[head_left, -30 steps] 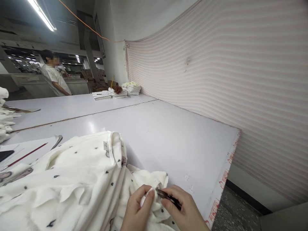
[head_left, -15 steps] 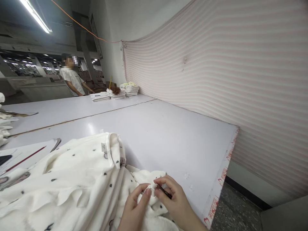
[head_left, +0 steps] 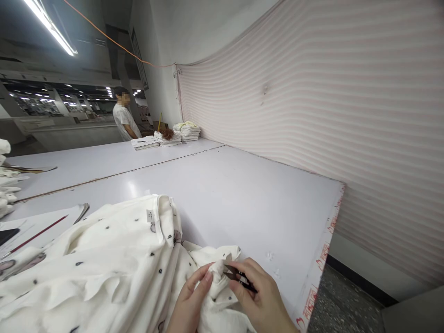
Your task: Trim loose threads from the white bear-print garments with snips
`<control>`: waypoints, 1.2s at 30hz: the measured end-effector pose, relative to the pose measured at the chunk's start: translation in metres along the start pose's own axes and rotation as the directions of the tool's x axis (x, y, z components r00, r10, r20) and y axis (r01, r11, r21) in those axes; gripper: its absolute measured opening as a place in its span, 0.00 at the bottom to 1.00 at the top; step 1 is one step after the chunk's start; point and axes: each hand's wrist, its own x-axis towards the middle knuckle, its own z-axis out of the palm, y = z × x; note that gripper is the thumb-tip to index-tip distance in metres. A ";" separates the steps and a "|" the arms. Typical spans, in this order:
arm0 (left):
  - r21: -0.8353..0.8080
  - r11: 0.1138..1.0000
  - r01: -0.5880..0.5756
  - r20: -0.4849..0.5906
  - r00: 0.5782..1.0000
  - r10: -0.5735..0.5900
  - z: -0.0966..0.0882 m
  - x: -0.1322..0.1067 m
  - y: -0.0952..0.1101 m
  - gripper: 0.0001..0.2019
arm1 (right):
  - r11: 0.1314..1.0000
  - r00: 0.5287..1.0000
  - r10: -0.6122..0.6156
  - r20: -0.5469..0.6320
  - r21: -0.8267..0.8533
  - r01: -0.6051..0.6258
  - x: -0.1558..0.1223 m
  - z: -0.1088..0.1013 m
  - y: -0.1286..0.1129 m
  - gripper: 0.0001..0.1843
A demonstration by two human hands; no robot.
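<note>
White fabric with small dark prints (head_left: 128,259) is heaped across the near left of the table, a small label showing near its folded top. My left hand (head_left: 192,296) pinches a bunched bit of this white printed fabric (head_left: 218,277) between thumb and fingers. In my right hand (head_left: 262,291) are dark thread snips (head_left: 239,276), their blades parted and pointing left at the bunched fabric. Whether the blades touch the cloth I cannot tell. Some of the snips' body is hidden by my fingers.
Papers with a red pencil (head_left: 38,235) and a dark flat object (head_left: 7,236) lie at left. Folded cloth stacks (head_left: 187,131) stand at the far end of the table (head_left: 243,194). A person (head_left: 125,115) stands beyond it. Striped cloth (head_left: 294,101) hangs along the right.
The snips have turned in my right hand, and their blades now show parted beside the fabric. My left hand keeps its pinch. The person at the back has turned and shifted right in view.
</note>
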 end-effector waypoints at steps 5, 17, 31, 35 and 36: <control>0.104 0.990 -0.099 0.039 0.995 0.095 0.000 0.001 -0.004 0.25 | 0.990 0.999 -0.009 -0.047 -0.141 0.003 0.003 0.008 0.004 0.11; 0.439 0.859 -0.265 0.125 0.964 0.234 0.004 -0.010 0.005 0.20 | 0.993 0.993 0.117 -0.026 -0.020 -0.118 0.001 -0.004 -0.002 0.09; 0.370 0.899 -0.236 0.264 0.954 0.142 0.010 -0.021 0.003 0.20 | 0.923 0.980 0.182 0.077 0.331 -0.197 -0.008 -0.013 0.008 0.11; 0.226 0.963 -0.150 0.227 0.969 0.097 0.013 -0.027 0.005 0.21 | 0.980 0.993 0.117 -0.031 0.166 -0.110 -0.017 -0.010 0.000 0.10; 0.242 0.955 -0.171 0.224 0.968 0.116 0.013 -0.028 0.006 0.20 | 0.979 0.992 0.118 -0.036 0.172 -0.110 -0.019 -0.007 0.000 0.09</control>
